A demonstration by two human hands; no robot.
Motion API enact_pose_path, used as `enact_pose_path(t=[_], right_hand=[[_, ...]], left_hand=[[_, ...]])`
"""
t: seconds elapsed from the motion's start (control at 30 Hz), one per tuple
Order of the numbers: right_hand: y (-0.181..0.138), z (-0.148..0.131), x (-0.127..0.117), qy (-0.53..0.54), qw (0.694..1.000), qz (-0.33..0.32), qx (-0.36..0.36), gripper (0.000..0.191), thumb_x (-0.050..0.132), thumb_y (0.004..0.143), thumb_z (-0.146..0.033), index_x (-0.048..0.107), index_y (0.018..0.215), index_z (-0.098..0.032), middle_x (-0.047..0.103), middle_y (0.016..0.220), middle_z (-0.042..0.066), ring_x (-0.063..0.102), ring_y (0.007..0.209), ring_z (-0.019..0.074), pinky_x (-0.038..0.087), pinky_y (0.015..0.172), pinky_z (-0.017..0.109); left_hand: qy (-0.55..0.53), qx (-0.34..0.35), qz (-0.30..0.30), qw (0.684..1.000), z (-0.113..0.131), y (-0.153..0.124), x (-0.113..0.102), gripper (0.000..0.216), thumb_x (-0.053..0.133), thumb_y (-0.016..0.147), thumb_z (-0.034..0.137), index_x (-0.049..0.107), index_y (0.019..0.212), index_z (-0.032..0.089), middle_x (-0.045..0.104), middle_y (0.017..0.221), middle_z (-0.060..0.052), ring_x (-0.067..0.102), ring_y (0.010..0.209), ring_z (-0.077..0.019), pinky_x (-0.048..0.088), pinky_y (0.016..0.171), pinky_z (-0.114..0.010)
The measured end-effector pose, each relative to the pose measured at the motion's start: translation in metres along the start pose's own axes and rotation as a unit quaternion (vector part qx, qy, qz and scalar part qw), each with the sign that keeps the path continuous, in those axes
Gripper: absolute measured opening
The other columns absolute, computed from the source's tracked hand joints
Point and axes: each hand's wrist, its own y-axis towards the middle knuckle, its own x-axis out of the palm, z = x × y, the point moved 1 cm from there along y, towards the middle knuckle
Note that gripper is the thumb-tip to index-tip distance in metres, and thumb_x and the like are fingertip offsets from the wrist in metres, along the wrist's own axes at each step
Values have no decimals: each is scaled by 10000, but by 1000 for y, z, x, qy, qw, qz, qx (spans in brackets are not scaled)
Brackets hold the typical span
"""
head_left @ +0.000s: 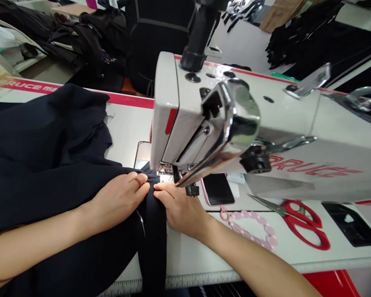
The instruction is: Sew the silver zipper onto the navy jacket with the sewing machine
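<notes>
A dark navy garment (62, 177) is spread over the left of the sewing table, and one edge of it runs under the needle area of a white sewing machine (165, 103). My left hand (120, 200) grips the cloth just left of the needle, fingers curled. Close beside it, my right hand (184, 210) pinches the cloth's right edge, its fingertips by the presser foot (166, 169). A short zipper (141, 222) shows in the garment below my left hand. The machine head partly hides the stitching spot.
Right of my right hand lie a phone (218, 189) with a pink bead strap (270, 235), red-handled scissors (307, 222) and a black tray (352, 225). A measuring tape (200, 278) runs along the front table edge. Behind the table stands a black chair (160, 49).
</notes>
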Motion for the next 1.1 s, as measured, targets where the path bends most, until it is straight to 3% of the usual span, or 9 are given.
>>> enact_pose_path(t=[0.1,0.23,0.43,0.57,0.77,0.9,1.0,1.1], right_hand=[[1,6,-1,51,993,78,69,196,400,817,-121,585,866,-162,666,896,62,613,843,174,484,720,278],[2,13,-1,105,972,135,161,163,419,815,-184,575,764,-182,648,701,39,626,718,173,499,650,274],[5,6,2,128,985,32,108,221,391,849,-145,595,925,-184,666,980,28,605,936,144,483,797,274],[3,3,0,82,994,20,72,210,422,837,-141,612,923,-162,649,1039,48,587,973,157,441,879,300],[2,2,-3,68,997,-9,40,183,451,829,-142,631,841,-174,651,1033,35,588,952,154,435,854,287],[3,3,-1,82,994,0,74,186,456,828,-121,621,887,-185,657,1021,22,588,945,142,435,835,267],[5,7,1,110,984,29,135,233,411,846,-104,605,945,-188,671,962,16,599,894,119,450,767,226],[8,7,1,93,990,-13,101,238,420,819,-83,616,885,-202,669,926,-5,593,844,117,432,742,224]], left_hand=[[46,43,34,997,1,-2,-1,201,401,832,89,592,877,132,569,1009,-118,527,830,-220,425,615,-318],[71,76,17,994,1,0,-5,212,410,789,48,595,858,126,582,967,-124,518,739,-209,392,552,-312],[79,87,18,993,-2,2,-8,201,406,740,27,562,769,150,540,704,-61,464,625,-186,363,521,-300],[51,124,2,991,-4,0,-8,160,406,764,58,525,739,162,566,804,-65,476,649,-183,380,547,-307],[-51,27,7,998,-5,2,-1,183,343,847,126,520,812,158,538,762,-43,501,661,-153,415,615,-286],[-50,10,48,998,-3,1,3,216,340,856,133,503,995,162,544,749,-34,521,641,-152,414,594,-275],[-12,24,86,996,-2,0,4,356,354,855,124,391,1207,162,569,806,-45,540,660,-164,410,577,-275],[9,33,69,997,-1,-2,6,406,359,843,102,363,1247,143,582,898,-69,556,722,-182,422,597,-289]])
